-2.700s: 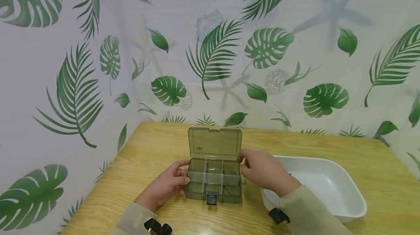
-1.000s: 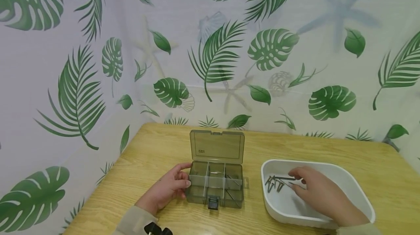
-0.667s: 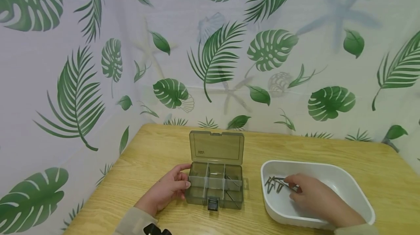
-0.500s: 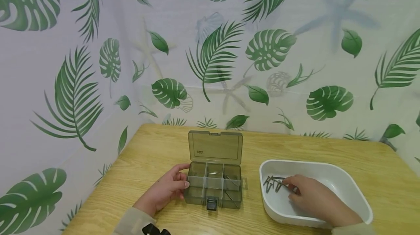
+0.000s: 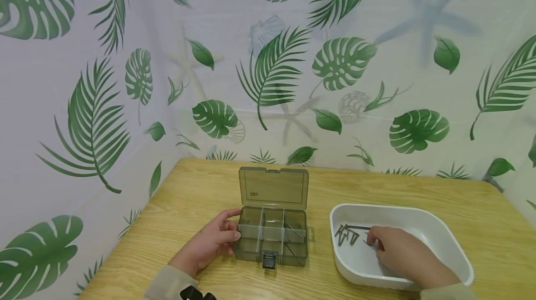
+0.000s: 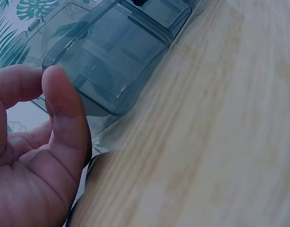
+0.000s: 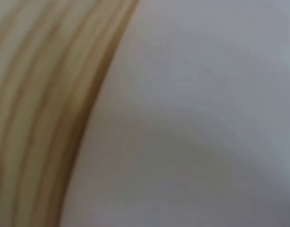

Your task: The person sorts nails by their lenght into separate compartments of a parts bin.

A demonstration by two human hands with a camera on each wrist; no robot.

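Note:
A smoky clear compartment box (image 5: 272,235) stands on the table with its lid (image 5: 274,188) raised. My left hand (image 5: 209,242) holds the box's left side, thumb near the front and index finger near the back; the left wrist view shows the thumb (image 6: 64,99) at the box corner. Thin metal pieces (image 5: 294,250) lie in the right-hand compartments. Inside the white tray (image 5: 435,244), my right hand (image 5: 402,251) pinches a thin screw (image 5: 369,245), partly hidden by the fingers. Several screws (image 5: 346,235) lie to its left, beside a longer dark rod (image 5: 358,227).
The wooden table (image 5: 201,183) reaches back to a leaf-patterned curtain (image 5: 276,58). Box and tray stand apart, with a strip of table between them. The right wrist view shows only blurred white tray (image 7: 183,118) and wood grain.
My right hand left the box's right side, moved into the tray and closed its fingers among the screws, then drew slightly right. My left hand has stayed on the box.

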